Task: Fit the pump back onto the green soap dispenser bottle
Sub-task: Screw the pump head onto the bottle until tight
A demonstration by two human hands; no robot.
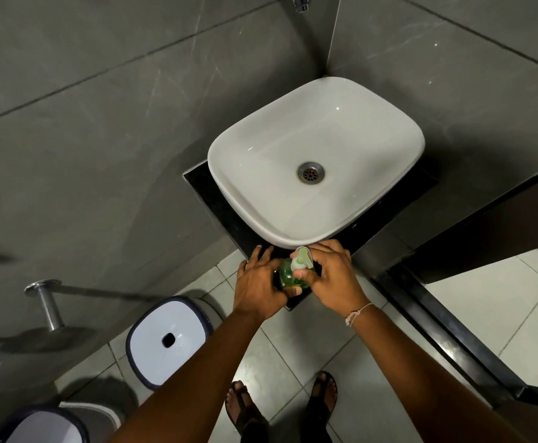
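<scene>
Toward the lower left of the frame stood a white step stool (169, 342) with a dark rim and, above it, a metal wall bar (48, 303); neither had any part in the job. A second stool-like shape was cut off by the bottom left corner.

Just right of those, low in the middle of the frame, the left hand (259, 284) wrapped the green soap dispenser bottle (288, 278) from its left side, fingers curled and closed against the body. That grip looked meant to brace the bottle upright on the front corner of the black counter (204, 190), so it would not spin or tip while the top was worked.

Over the bottle's mouth sat the pale green pump (302, 259), its nozzle pointing up the frame toward the white basin (317, 161). The right hand (333, 279) came in from the right, thumb and fingertips pinched together on the pump's collar, a hold suited to pressing down and twisting.

Between the two hands little of the bottle showed. The neck and threads were covered, so whether the pump was seated, partly turned or only resting there could not be told; it was probably being screwed on. The dip tube, if any, was out of sight, and only the tip of the chrome tap (300, 3) showed at the top edge.
</scene>
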